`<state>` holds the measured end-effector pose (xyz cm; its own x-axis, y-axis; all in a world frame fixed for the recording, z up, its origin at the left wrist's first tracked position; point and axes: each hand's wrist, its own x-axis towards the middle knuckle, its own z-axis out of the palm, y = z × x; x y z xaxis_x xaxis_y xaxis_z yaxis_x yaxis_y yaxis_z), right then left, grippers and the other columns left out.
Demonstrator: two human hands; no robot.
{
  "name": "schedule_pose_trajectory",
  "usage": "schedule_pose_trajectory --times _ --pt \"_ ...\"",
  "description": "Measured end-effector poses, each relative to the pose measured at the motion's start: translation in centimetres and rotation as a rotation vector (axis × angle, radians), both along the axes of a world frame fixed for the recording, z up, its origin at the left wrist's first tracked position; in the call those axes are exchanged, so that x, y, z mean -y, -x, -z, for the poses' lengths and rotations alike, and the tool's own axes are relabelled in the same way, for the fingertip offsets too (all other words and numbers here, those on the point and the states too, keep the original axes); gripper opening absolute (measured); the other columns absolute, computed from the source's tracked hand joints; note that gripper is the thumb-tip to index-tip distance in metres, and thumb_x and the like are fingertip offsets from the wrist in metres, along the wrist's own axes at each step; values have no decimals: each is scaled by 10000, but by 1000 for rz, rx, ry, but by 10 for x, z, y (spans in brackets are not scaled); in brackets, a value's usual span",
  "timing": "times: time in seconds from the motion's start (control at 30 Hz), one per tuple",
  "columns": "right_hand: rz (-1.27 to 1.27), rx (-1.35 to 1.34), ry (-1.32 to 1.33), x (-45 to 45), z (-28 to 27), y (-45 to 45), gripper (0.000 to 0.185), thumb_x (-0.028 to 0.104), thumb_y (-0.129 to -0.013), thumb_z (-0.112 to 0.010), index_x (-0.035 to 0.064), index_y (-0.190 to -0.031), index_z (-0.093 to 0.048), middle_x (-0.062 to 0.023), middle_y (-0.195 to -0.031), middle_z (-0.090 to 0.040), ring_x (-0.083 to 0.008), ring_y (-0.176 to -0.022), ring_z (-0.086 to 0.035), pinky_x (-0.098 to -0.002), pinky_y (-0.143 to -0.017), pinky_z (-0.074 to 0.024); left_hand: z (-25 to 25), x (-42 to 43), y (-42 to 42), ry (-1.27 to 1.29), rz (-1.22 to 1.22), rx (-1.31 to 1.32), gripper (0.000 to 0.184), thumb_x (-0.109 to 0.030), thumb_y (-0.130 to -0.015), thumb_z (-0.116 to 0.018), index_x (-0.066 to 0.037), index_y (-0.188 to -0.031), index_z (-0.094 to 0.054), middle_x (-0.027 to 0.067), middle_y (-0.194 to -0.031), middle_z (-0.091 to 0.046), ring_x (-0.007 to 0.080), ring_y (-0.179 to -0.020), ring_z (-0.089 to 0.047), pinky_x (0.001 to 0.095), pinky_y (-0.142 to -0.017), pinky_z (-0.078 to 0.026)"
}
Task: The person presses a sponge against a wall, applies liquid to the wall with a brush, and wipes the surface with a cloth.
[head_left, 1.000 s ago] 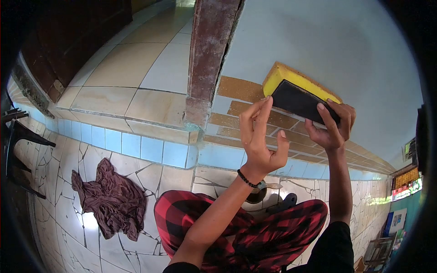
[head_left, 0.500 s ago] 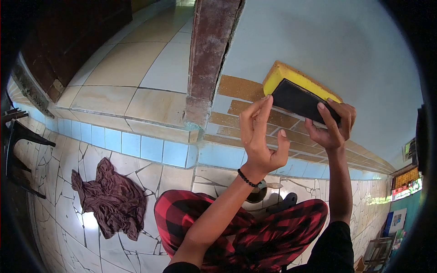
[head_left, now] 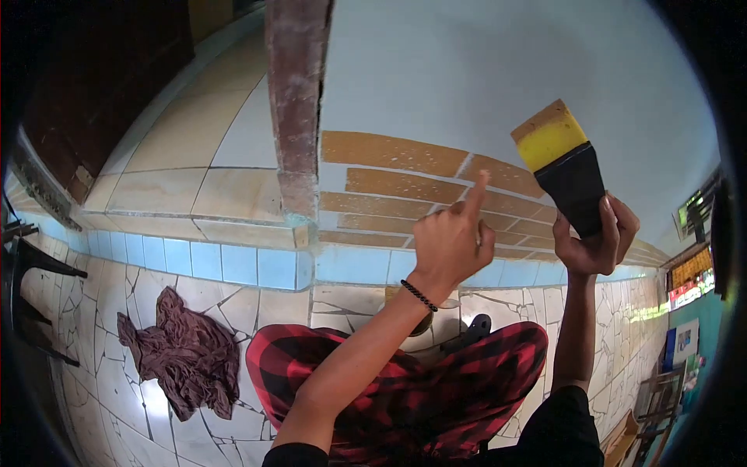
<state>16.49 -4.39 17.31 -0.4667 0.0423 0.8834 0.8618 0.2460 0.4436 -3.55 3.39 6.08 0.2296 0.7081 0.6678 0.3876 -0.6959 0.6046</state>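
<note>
My right hand (head_left: 595, 243) grips the black back of a sponge float (head_left: 574, 187) at its lower end. The float is raised in front of the wall and tilted, its yellow foam uppermost with a brownish face at the far edge. My left hand (head_left: 451, 243) holds nothing; its index finger points up at the painted brown bricks (head_left: 405, 184), the other fingers partly curled. Whether that fingertip touches the wall I cannot tell. Pale specks dot the upper bricks. A dark beaded bracelet (head_left: 419, 296) circles my left wrist.
A crumpled maroon cloth (head_left: 187, 354) lies on the cracked-tile floor at left. A wooden door post (head_left: 298, 93) and a raised tiled step (head_left: 187, 224) border the wall. Far left is a black chair (head_left: 39, 265). Below my left hand, a round container is partly hidden.
The sponge float has swung from lying lengthwise along the wall to a steeper, end-up tilt. My left hand has come away from its edge and now points. The view has shifted right.
</note>
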Motion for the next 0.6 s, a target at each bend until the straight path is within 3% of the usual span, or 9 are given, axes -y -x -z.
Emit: schedule_pose_trajectory --times 0.3,0.4,0.5,0.6 --pt "78 -50 17 42 -3 -30 640 116 -710 -886 103 -1321 -694 -112 -1223 -657 -276 -1088 -639 -410 -883 -552 3 0 -4 72 -141 -182 839 -251 -802 -687 -47 -1585 -467 153 -571 -648 366 -494 -658 475 -500 -538" --pt "67 -37 43 50 -2 -35 626 69 -728 -857 59 -1330 -686 -144 -1221 -641 -303 -1098 -642 -421 -884 -572 0 4 -2 36 -161 -208 844 -254 -800 -693 -72 -1593 -469 145 -566 -646 361 -482 -655 465 -493 -539" --pt "83 -29 50 56 -2 -35 634 84 -720 -865 62 -1329 -690 -135 -1229 -655 -303 -1095 -640 -434 -894 -563 -5 10 -2 36 -165 -238 845 -256 -801 -696 -94 -1598 -469 144 -564 -644 360 -485 -658 473 -492 -539" --pt "72 -48 44 59 -2 -36 666 125 -682 -889 131 -1320 -696 -102 -1224 -662 -283 -1072 -624 -424 -907 -531 -7 14 -1 37 -177 -258 851 -259 -802 -697 -106 -1606 -463 148 -569 -645 365 -493 -661 483 -499 -541"
